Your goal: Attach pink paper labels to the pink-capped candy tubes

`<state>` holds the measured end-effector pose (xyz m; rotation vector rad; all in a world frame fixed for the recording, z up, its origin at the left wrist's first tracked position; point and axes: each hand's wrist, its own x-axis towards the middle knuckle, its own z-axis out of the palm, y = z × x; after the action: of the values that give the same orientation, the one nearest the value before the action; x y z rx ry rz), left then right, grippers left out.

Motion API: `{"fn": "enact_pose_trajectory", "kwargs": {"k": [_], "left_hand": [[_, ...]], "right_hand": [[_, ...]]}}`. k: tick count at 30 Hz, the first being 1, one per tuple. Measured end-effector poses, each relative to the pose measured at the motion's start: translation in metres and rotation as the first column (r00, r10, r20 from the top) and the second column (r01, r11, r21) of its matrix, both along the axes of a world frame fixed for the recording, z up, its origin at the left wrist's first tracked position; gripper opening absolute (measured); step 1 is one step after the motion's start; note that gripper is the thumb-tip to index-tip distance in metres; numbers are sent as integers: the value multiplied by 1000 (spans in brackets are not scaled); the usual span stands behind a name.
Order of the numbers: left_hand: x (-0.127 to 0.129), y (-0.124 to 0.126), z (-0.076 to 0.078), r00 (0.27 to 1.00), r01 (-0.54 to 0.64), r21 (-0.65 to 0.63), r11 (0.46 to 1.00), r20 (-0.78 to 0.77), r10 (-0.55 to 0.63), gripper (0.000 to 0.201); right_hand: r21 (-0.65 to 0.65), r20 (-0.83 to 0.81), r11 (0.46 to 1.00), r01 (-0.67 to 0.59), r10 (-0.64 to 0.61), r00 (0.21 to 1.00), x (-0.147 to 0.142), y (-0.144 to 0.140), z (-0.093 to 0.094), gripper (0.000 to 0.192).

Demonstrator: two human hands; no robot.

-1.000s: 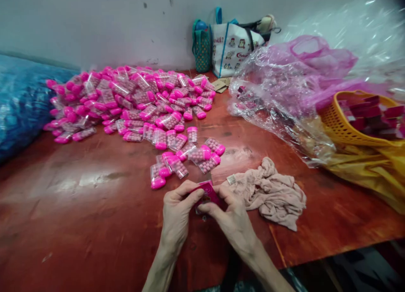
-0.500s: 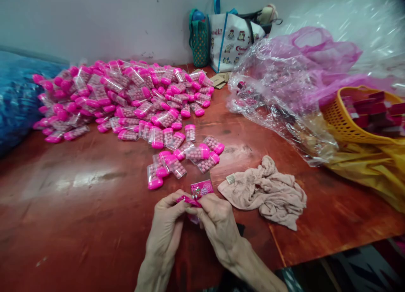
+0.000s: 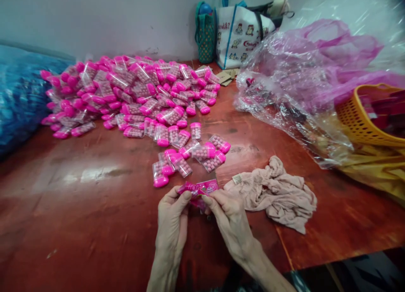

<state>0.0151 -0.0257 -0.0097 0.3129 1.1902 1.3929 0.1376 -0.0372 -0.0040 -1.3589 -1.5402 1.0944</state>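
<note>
Two hands, the left hand (image 3: 171, 218) and the right hand (image 3: 229, 214), pinch a pink wrapper (image 3: 192, 187) over the red table (image 3: 95, 224). Its long side runs from 9 to 3 o'clock. Whether it is one piece or two is hard to tell. From it, one cloth (image 3: 284, 199) lies at 3, one basket (image 3: 351, 117) at 2, and uncountable bottles (image 3: 169, 115) at 11.

On the white bag (image 3: 243, 36), red lettering, probably "Yakult", and a question mark.
</note>
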Motion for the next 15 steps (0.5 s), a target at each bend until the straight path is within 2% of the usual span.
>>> {"fn": "enact_pose_trajectory", "kwargs": {"k": [3,6,8,11,13,15], "left_hand": [[2,-2,0,999,-20,13,1000,-25,20,20],[4,-6,0,985,-80,70,994,-147,89,31],[5,-10,-1,947,-114,135,984,-283,149,35],[3,-13,-3,869,-136,225,965,-440,225,21],[0,-13,-3,881,-105,238,966,-428,201,14],[-3,-11,0,938,-27,203,979,-334,95,11]], "right_hand": [[42,97,999,-18,13,995,-3,-1,-5,34],[42,141,999,-17,11,990,-5,-2,-8,35],[32,148,999,-23,18,989,-5,-3,-10,36],[16,150,999,-32,29,988,-6,-3,-11,37],[15,149,999,-29,26,988,-6,-3,-10,37],[17,142,999,-39,36,989,-5,-2,-9,37]]}}
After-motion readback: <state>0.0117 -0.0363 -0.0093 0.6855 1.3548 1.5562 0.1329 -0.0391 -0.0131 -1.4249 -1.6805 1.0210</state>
